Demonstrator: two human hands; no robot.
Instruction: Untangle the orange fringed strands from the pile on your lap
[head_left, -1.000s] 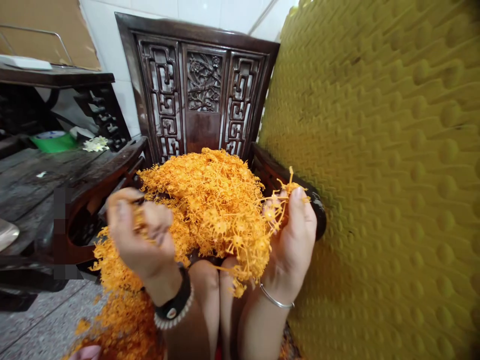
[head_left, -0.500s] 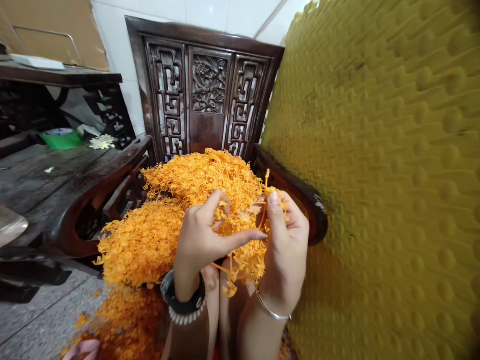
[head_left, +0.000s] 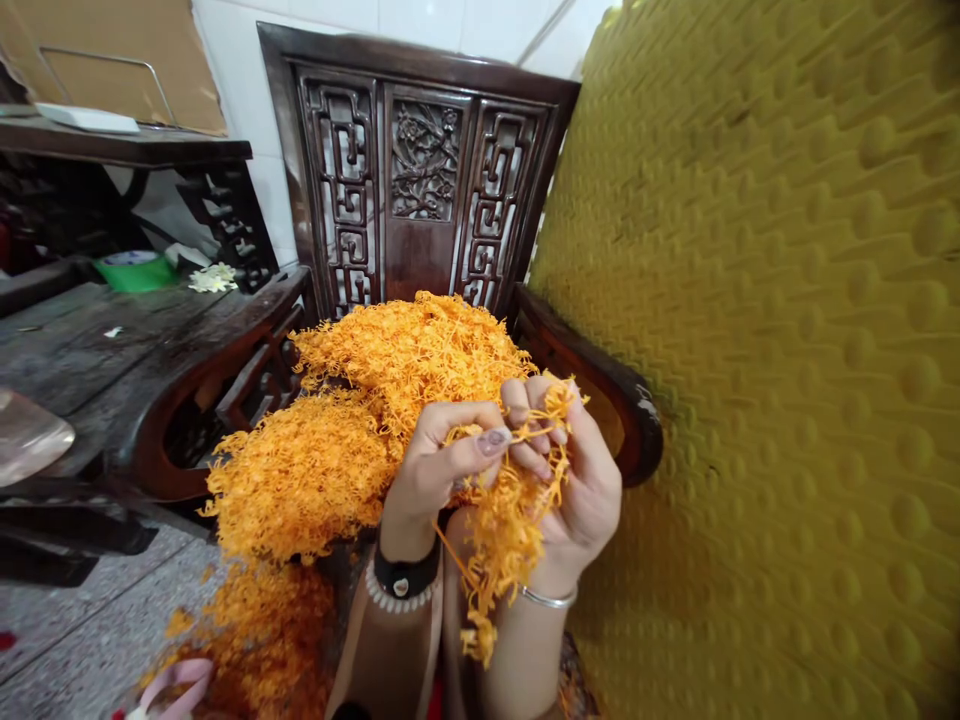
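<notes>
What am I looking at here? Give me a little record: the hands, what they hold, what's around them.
Held: clump of orange sprigs, strands dangling below
Left hand: left hand pinches the clump's top; black band on the wrist
Right hand: right hand cups the clump from the side; silver bangle on the wrist
Pile: pile of the same sprigs, heaped on the carved chair; some lie on the floor
Right: bumpy yellow panel
Left: dark table with a green item
</notes>
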